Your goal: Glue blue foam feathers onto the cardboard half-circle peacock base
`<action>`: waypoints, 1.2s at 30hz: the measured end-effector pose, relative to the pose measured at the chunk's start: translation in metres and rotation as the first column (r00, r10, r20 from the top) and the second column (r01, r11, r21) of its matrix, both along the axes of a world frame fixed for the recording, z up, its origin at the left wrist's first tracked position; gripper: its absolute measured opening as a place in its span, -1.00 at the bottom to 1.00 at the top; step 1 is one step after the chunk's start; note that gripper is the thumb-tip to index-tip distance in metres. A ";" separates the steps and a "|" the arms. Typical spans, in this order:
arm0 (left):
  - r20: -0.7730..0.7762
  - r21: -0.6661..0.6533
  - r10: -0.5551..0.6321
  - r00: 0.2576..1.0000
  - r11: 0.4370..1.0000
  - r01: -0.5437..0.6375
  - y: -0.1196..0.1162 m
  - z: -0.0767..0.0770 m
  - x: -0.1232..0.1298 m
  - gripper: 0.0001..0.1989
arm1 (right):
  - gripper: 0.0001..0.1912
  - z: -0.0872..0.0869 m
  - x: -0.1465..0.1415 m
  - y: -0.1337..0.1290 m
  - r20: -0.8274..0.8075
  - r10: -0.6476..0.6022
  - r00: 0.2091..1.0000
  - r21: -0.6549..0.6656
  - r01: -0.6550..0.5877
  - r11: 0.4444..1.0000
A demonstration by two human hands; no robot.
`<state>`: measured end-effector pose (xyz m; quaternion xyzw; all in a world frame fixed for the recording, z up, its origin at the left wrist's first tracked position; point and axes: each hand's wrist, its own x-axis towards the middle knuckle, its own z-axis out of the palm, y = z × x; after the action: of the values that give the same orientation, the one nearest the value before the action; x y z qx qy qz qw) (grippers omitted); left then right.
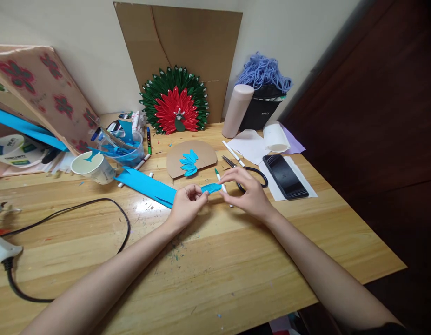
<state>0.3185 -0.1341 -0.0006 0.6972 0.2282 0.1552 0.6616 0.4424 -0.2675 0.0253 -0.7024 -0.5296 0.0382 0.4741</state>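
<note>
A small blue petal-shaped piece (211,188) is pinched at its left end between the thumb and fingers of my left hand (189,202). My right hand (248,193) is at the piece's right tip, thumb and forefinger curved and a little apart. Behind the hands lies a rounded cardboard piece (206,156) with several blue petals (189,163) fanned out on it. A blue strip (149,184) lies folded on the table, its right end behind my left hand. Black-handled scissors (257,173) and a green-tipped marker (218,176) are beside and partly behind my right hand.
A red and green petal fan (178,100) stands against a cardboard sheet (194,42). On the left are a paper cup (96,170), a tub of blue scraps (131,156) and a black cable (126,223). A phone (285,177) and pink bottle (238,111) are on the right.
</note>
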 end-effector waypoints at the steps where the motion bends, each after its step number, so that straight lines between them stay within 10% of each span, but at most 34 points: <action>1: 0.004 -0.009 -0.023 1.000 1.000 0.023 0.000 0.000 0.000 -0.75 | -0.86 0.000 -0.001 0.000 0.118 0.046 0.992 -0.005 -0.046 0.999; 6: 0.026 -0.003 -0.106 0.994 0.994 0.106 -0.002 0.001 -0.003 -0.75 | -0.90 -0.003 -0.006 0.000 0.322 0.116 0.940 -0.014 -0.117 0.993; 23: 0.082 0.377 -0.130 0.988 0.922 0.090 -0.007 0.004 -0.008 -0.79 | -0.93 0.001 -0.011 0.003 0.003 0.054 0.999 -0.016 -0.053 0.998; 36: 0.031 0.165 -0.156 0.987 0.975 0.149 -0.003 0.000 -0.005 -0.78 | -0.88 -0.006 -0.008 0.001 0.467 0.123 0.876 -0.031 -0.123 0.992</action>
<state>0.3136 -0.1371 -0.0009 0.7605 0.1463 0.1370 0.6176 0.4343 -0.2667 0.0194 -0.6558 -0.6719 -0.1021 0.3288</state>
